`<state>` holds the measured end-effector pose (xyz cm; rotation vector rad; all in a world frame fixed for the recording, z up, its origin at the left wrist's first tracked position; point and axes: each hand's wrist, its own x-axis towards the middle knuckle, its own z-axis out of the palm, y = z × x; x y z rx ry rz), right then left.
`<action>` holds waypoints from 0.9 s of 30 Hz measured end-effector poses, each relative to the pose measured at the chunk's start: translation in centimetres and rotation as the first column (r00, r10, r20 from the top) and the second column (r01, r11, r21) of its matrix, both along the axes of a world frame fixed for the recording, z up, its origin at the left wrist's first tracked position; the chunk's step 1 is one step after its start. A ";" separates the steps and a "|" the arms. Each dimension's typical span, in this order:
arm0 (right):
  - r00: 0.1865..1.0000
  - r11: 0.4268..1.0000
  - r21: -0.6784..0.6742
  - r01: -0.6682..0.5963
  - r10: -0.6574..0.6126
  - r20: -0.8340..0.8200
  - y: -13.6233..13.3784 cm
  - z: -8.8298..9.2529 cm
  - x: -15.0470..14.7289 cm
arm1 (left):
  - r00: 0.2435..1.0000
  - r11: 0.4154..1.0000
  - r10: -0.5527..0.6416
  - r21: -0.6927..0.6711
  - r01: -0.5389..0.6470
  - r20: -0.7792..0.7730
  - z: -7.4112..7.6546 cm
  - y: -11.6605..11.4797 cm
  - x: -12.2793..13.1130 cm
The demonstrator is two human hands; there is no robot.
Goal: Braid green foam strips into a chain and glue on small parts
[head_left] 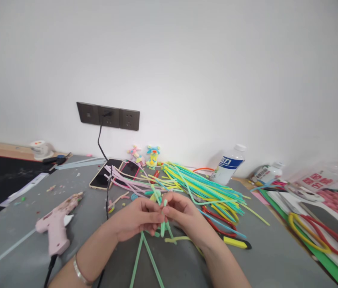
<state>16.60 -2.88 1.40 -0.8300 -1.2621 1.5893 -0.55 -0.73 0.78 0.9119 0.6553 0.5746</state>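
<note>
Grey tabletop [277, 256] against a white wall: your left hand [137, 219] and right hand [183, 216] meet fingertip to fingertip, both pinched on the green straws [163, 229], right of the pink glue gun [55, 224]. Farther right of the gun, beyond your hands, lies a loose straw pile [205, 186].

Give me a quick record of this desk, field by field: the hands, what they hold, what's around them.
Left hand: pinches green straws
Right hand: pinches the same straws
Left of hands: pink glue gun
Behind hands: straw pile, phones, bottle
Surface: grey table
</note>
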 end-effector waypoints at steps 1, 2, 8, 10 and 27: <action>1.000 1.000 0.018 0.009 -0.009 0.012 0.0 0.0 0.0 | 1.000 1.000 -0.005 0.005 0.005 0.003 0.0 0.0 0.0; 0.999 0.999 0.039 0.016 -0.017 0.032 0.0 0.0 0.0 | 1.000 1.000 -0.009 0.009 0.009 0.006 0.0 0.0 -0.1; 0.967 0.935 0.327 0.138 -0.199 0.160 -0.1 0.5 -0.2 | 1.000 1.000 -0.009 0.004 0.009 0.025 -0.1 0.1 -0.3; 0.918 0.834 0.519 0.189 -0.338 0.208 -0.2 0.6 -0.2 | 0.999 1.000 0.026 -0.011 -0.026 0.039 0.0 0.2 -0.3; 0.802 0.544 0.824 0.161 -0.558 0.212 -0.4 0.8 -0.1 | 0.972 0.986 0.158 0.026 -0.165 0.174 0.3 0.2 0.0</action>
